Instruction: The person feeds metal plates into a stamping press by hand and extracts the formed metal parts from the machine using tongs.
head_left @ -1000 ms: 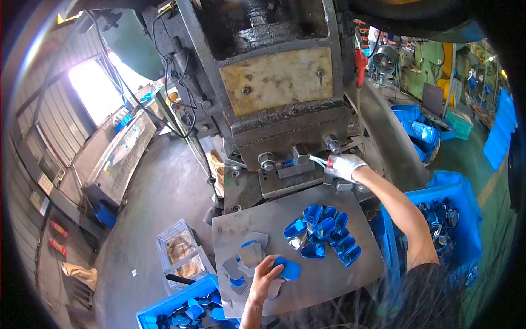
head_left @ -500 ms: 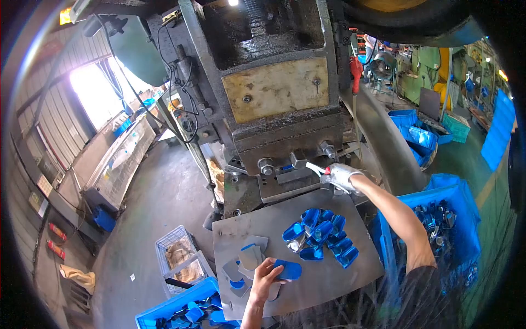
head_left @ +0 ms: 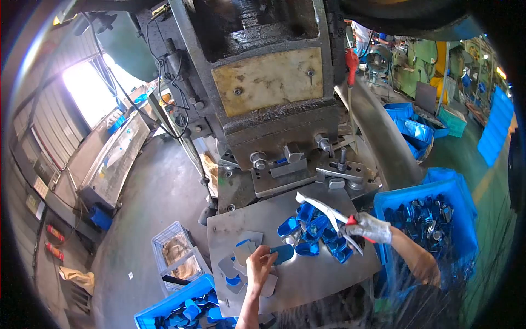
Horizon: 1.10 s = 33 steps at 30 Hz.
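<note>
My left hand (head_left: 258, 267) is closed, with its fingers and thumb pinching a flat blue metal blank (head_left: 283, 254) by its left end, over the steel table plate. Around it lie several loose flat grey and blue blanks (head_left: 235, 268). My right hand (head_left: 370, 228), in a pale work glove, is closed around a pair of tongs (head_left: 324, 208) with white jaws and red handles. The jaws reach left above a pile of bent blue metal pieces (head_left: 310, 233). Behind them, the press's lower die (head_left: 279, 178) sits under the raised ram (head_left: 279, 131).
A blue crate (head_left: 463, 233) of shaped metal pieces stands at the right of the steel table (head_left: 307, 279). Another blue crate (head_left: 159, 308) with blanks is at lower left, beside a basket (head_left: 178, 255) holding brown material. A clamp bolt (head_left: 343, 159) rises beside the die.
My right hand has drawn the tongs back from the press die, down and right over the bent pieces. My left hand, still pinching the blank, has moved slightly up and left in view.
</note>
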Motion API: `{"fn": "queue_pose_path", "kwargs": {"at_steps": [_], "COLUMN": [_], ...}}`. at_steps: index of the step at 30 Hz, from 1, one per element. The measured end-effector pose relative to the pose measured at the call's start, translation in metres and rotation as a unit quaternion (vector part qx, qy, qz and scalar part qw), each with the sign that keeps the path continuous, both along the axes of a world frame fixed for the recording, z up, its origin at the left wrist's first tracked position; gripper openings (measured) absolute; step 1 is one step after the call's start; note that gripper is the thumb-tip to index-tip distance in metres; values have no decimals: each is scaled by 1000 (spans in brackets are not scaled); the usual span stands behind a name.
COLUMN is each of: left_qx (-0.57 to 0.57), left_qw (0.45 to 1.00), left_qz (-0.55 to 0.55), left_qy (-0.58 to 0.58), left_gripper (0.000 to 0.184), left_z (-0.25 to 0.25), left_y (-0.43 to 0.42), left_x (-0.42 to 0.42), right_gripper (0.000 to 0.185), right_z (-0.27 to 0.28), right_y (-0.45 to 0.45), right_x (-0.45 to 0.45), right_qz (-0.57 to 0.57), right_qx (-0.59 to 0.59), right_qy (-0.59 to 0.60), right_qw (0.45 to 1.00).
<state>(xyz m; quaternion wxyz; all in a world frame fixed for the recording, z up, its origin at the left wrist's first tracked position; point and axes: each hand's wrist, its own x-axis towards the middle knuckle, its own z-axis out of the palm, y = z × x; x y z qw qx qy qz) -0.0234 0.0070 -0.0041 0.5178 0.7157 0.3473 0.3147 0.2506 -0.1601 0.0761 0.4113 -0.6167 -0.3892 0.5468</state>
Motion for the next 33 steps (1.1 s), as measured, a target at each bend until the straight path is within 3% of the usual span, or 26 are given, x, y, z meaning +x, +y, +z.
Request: {"fn": "queue_pose_path", "kwargs": {"at_steps": [2, 5, 11, 14, 17, 19, 22, 24, 26, 28, 31, 33], "left_qx": [-3, 6, 158, 58, -125, -176, -211, -229, -238, -248, -258, -265], "left_qw": [1000, 1000, 983, 996, 984, 974, 965, 961, 956, 950, 946, 944], "left_qz": [2, 14, 48, 63, 62, 63, 59, 47, 45, 41, 39, 34], "left_qy": [9, -4, 73, 4, -111, -130, -145, -150, -165, -183, -192, -194], "left_gripper": [15, 14, 11, 10, 14, 14, 11, 10, 10, 10, 10, 10], "left_z": [8, 9, 17, 13, 12, 6, 7, 7, 3, 1, -8, -9], "left_y": [-4, -5, -13, -10, -6, -3, -4, -4, -2, -1, 4, 4], "left_x": [2, 0, -3, -2, -3, -4, -6, -7, -10, -15, -18, -18], "right_gripper": [28, 27, 32, 38, 41, 42, 29, 23, 16, 12, 14, 18], "right_z": [-9, -11, -12, -18, -25, -17, -8, 24, -23, -16, -26, -60], "right_y": [-13, -25, -23, -23, -20, -11, 21, 48, 84, 108, 147, 180], "right_x": [-9, -24, -39, -37, -30, -26, -15, -14, 15, 12, 14, 28], "right_qz": [16, 25, 87, 126, 125, 109, 46, -8, -34, -85, -101, -109], "right_qx": [-16, -34, -45, -22, -7, -6, 15, -101, 24, 29, 78, 108], "right_qy": [-24, 49, -3, -61, -130, -190, -338, -220, -153, 25, -29, -110], "right_qw": [999, 998, 995, 990, 984, 976, 940, 970, 987, 996, 991, 982]}}
